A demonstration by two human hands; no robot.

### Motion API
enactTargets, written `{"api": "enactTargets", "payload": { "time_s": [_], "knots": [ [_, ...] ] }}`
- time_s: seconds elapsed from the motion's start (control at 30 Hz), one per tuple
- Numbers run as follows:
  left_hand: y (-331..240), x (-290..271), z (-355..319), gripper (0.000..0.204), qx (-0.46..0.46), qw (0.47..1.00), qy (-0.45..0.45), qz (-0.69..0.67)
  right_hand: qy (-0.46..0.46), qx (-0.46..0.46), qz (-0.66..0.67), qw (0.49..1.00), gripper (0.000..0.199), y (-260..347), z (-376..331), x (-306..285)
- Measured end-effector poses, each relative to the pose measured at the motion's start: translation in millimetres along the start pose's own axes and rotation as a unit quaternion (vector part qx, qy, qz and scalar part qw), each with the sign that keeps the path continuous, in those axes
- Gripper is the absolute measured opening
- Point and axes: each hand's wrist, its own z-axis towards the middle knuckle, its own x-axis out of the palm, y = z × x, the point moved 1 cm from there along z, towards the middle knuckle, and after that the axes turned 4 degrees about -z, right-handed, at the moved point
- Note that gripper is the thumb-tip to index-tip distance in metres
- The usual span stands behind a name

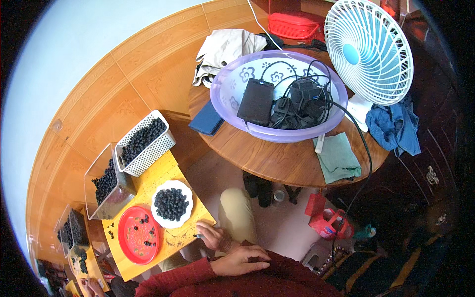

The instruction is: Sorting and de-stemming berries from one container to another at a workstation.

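Observation:
My right hand [213, 236] is at the near right corner of the yellow table [200, 213], its fingers closed on a thin bluish object [198, 235] too small to name. My left hand [241, 261] reaches across from the left and rests on my right forearm, fingers stretched out and holding nothing. To the left of my hands, a white scalloped bowl [174, 224] is full of dark round berries [171, 203]. Beside it a red plate [129, 245] bears several scattered berries. Behind them stand a white perforated basket [154, 155] and a clear plastic bin [105, 211], both holding dark berries.
A round wooden table [237, 158] carries a purple-rimmed basin [232, 123] of black devices and cables, a white fan [368, 52] and cloths. A black cable [363, 143] hangs over its edge. A red bag [326, 222] is on the floor. At lower left, someone's hand [91, 286] shows.

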Motion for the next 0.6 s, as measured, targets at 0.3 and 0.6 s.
{"api": "enactTargets", "payload": {
  "time_s": [0.3,0.6],
  "knots": [
    [7,-1,4,0.026,-0.037,0.999,0.019,0.0,-0.015,0.008,0.049,0.999,0.023,-7,-2,-1],
    [16,3,4,0.032,-0.013,1.0,0.011,0.0,-0.014,0.004,0.039,0.999,0.019,-8,-5,1]
  ]
}}
